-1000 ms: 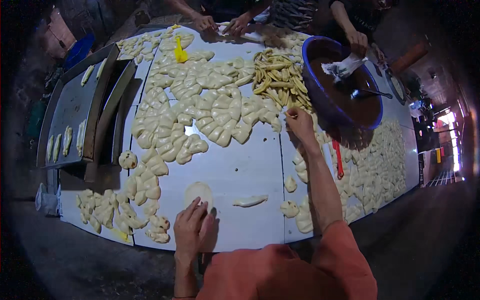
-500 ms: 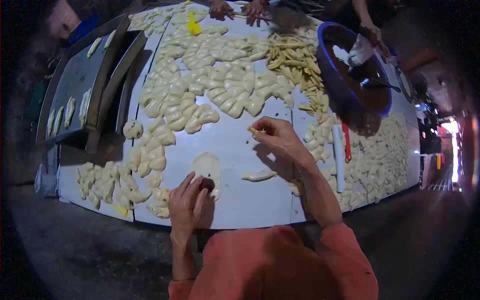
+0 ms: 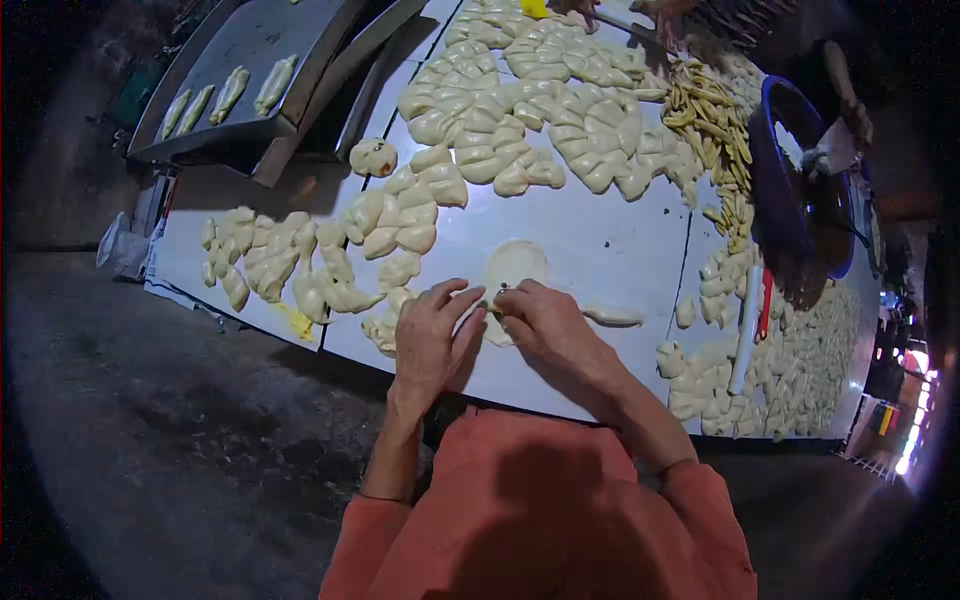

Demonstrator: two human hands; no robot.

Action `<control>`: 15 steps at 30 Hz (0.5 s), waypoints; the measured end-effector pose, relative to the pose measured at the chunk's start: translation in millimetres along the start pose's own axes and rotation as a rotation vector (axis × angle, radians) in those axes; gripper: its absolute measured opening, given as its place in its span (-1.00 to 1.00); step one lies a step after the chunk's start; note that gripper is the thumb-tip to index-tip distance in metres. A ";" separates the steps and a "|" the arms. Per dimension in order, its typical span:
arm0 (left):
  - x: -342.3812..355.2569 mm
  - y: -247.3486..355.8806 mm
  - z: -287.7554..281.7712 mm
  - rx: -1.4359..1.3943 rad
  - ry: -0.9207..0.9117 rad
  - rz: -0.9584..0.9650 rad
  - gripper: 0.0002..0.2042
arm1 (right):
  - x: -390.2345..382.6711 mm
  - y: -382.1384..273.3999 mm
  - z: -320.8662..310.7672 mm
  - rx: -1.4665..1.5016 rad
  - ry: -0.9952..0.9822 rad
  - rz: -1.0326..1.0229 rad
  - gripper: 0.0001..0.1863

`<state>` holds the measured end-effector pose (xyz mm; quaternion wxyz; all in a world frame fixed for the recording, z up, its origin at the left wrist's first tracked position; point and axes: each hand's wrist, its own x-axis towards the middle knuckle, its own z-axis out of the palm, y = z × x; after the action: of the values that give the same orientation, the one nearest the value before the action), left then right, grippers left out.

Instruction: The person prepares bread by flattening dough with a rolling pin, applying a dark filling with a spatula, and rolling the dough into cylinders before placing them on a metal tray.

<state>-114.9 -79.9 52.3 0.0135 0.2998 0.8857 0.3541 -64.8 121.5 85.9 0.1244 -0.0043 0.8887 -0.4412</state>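
Note:
A flattened oval of pale dough point(image 3: 516, 262) lies on the white table in front of me, its near part covered by my hands. My right hand point(image 3: 548, 318) is closed over it, pinching a small yellow strip that is mostly hidden by the fingers; it looks like the cut strips in the pile point(image 3: 705, 115) farther off. From the left, my left hand point(image 3: 432, 335) meets it at the dough, fingers curled and fingertips close together. Something dark shows between them, too small to make out. Just right of my right hand rests a long pale dough roll point(image 3: 613, 317).
Many soft dough pieces point(image 3: 480, 100) cover the far and left table. A metal tray point(image 3: 250, 70) with filled rolls stands at left. To the right are a purple basin point(image 3: 770, 150), a white rolling pin point(image 3: 746, 330) and a red-handled tool point(image 3: 765, 305). Other people's hands point(image 3: 655, 15) work across the table.
My right hand has come down and left with the yellow strip, onto the dough oval. My left hand now meets it there. The whole view has turned and shifted, moving the table's things rightward.

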 end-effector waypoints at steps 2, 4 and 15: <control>3.4 0.8 0.7 0.003 -0.037 0.025 -0.73 | -4.8 6.1 9.4 0.047 0.080 -0.030 -0.72; 6.4 -2.9 4.9 0.019 -0.089 0.080 -0.72 | -10.0 7.1 7.3 0.109 0.098 -0.004 -0.73; 29.0 6.5 2.8 -0.024 -0.240 0.146 -0.79 | -20.1 3.1 2.3 0.047 0.111 0.031 -0.54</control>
<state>-134.7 -58.8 59.9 0.0969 0.4035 0.8493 0.3263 -44.5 123.9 86.5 0.0818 0.0367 0.8837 -0.4594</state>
